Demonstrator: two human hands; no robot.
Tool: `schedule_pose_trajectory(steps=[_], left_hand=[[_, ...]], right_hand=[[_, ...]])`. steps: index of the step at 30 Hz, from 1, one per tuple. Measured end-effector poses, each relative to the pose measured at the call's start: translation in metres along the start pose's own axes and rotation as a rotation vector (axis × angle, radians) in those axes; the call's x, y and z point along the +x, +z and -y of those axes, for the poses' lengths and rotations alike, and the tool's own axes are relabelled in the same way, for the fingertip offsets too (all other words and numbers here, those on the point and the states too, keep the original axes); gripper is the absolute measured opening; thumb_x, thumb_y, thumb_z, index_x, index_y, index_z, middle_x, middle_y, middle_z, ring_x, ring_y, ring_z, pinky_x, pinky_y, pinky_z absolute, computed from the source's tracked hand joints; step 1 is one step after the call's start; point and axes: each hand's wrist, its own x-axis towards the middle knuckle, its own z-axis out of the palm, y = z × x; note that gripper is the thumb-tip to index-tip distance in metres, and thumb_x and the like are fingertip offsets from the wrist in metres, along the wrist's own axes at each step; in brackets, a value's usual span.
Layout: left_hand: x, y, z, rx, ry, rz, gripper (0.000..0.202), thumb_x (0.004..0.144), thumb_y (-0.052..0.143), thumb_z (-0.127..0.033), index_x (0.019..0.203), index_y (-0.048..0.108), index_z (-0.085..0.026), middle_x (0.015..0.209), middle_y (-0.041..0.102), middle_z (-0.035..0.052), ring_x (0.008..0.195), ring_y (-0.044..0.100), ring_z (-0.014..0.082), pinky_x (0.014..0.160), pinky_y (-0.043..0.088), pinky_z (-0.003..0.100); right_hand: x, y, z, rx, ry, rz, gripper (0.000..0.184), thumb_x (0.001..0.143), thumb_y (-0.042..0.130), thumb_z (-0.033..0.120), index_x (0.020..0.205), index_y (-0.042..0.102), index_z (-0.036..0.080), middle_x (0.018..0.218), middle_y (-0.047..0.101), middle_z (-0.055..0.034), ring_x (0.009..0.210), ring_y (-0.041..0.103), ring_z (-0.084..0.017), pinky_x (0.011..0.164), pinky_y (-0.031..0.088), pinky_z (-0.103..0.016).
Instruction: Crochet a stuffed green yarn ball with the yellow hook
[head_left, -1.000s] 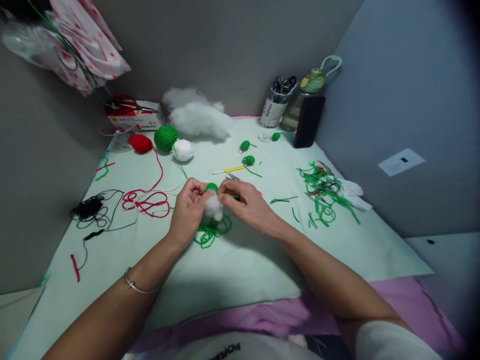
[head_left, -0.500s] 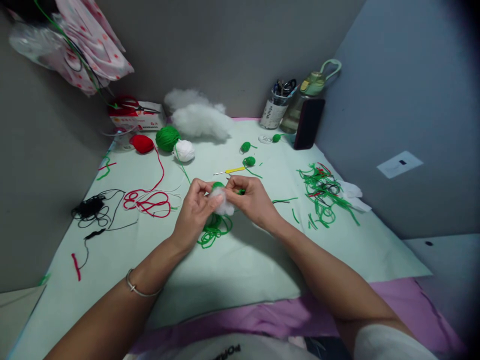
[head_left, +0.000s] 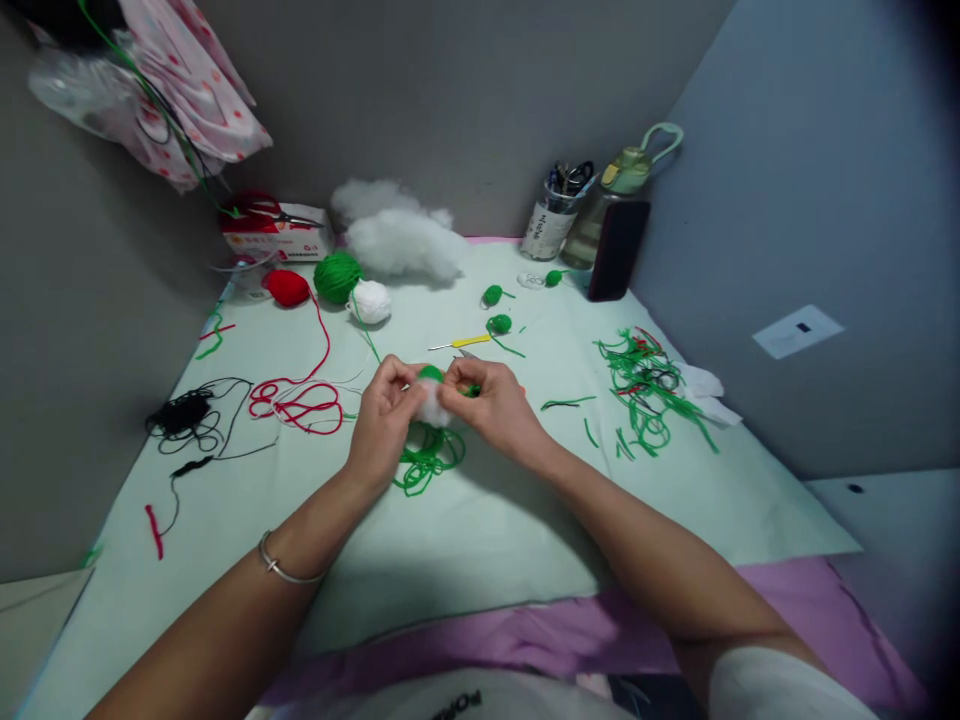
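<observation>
Between both hands is a small green crocheted piece (head_left: pixel 430 373) with a tuft of white stuffing (head_left: pixel 433 406) at its near side. My left hand (head_left: pixel 386 415) pinches the piece from the left, fingers closed. From the right, my right hand (head_left: pixel 491 400) pinches the tuft against the green piece; its fingertips partly cover both. Loose green yarn (head_left: pixel 426 462) lies in loops on the table just below the hands. Beyond them rests a yellow-handled crochet hook (head_left: pixel 471 342), with two small green crocheted balls (head_left: pixel 499 324) close by.
White stuffing (head_left: pixel 405 240) is heaped at the back, beside green (head_left: pixel 337 277), red (head_left: pixel 288 288) and white (head_left: pixel 370 301) yarn balls. Black yarn (head_left: pixel 184 412) lies left, green scraps (head_left: pixel 649 390) right. A phone (head_left: pixel 619 250), bottle (head_left: pixel 626 170) and pen cup (head_left: pixel 551 225) stand back right.
My right hand has shifted slightly left, its fingers now closer over the tuft. Less of the white stuffing shows between the hands. My left hand stays nearly in place.
</observation>
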Motion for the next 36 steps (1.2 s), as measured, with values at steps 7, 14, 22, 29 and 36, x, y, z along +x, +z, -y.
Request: schedule_pose_trajectory(steps=[7, 14, 22, 29, 36], left_hand=[[0.003, -0.004, -0.005, -0.014, -0.046, 0.072, 0.036, 0.077, 0.086, -0.038, 0.078, 0.054, -0.02, 0.098, 0.067, 0.0015, 0.074, 0.059, 0.0124, 0.065, 0.049, 0.024], [0.008, -0.004, 0.0, 0.086, 0.039, -0.047, 0.03, 0.072, 0.077, -0.017, 0.069, 0.047, -0.021, 0.074, 0.058, -0.0032, 0.069, 0.052, 0.0127, 0.065, 0.042, 0.024], [0.002, -0.001, 0.001, 0.068, 0.038, -0.018, 0.023, 0.082, 0.076, -0.024, 0.099, 0.06, -0.022, 0.09, 0.06, -0.0023, 0.07, 0.054, 0.012, 0.062, 0.043, 0.023], [0.001, -0.007, 0.002, 0.045, -0.001, 0.081, 0.032, 0.081, 0.084, -0.034, 0.097, 0.059, -0.022, 0.09, 0.061, -0.0022, 0.068, 0.056, 0.0109, 0.062, 0.045, 0.023], [0.008, -0.005, 0.005, 0.066, 0.029, -0.062, 0.025, 0.074, 0.08, -0.017, 0.081, 0.056, -0.021, 0.073, 0.054, -0.0056, 0.063, 0.046, 0.0107, 0.057, 0.038, 0.022]], right_hand=[[0.004, -0.014, -0.001, -0.085, 0.017, 0.003, 0.019, 0.08, 0.059, 0.028, 0.064, 0.052, 0.022, 0.062, 0.052, 0.0038, 0.063, 0.044, -0.013, 0.064, 0.032, -0.029], [-0.012, -0.003, 0.01, -0.225, -0.112, 0.163, 0.011, 0.091, 0.05, 0.023, 0.08, 0.052, 0.023, 0.065, 0.05, 0.0054, 0.06, 0.041, -0.012, 0.064, 0.028, -0.029], [-0.002, -0.001, -0.001, -0.164, -0.014, 0.018, 0.022, 0.081, 0.06, 0.027, 0.065, 0.046, 0.023, 0.061, 0.047, 0.0057, 0.061, 0.039, -0.012, 0.064, 0.028, -0.03], [0.004, -0.013, -0.003, -0.124, 0.024, -0.004, 0.023, 0.083, 0.062, 0.031, 0.065, 0.051, 0.022, 0.063, 0.051, 0.0039, 0.064, 0.043, -0.013, 0.063, 0.03, -0.029], [-0.01, -0.004, 0.011, -0.128, -0.06, 0.189, 0.012, 0.091, 0.053, 0.023, 0.079, 0.055, 0.021, 0.064, 0.051, 0.0062, 0.059, 0.04, -0.012, 0.062, 0.029, -0.029]])
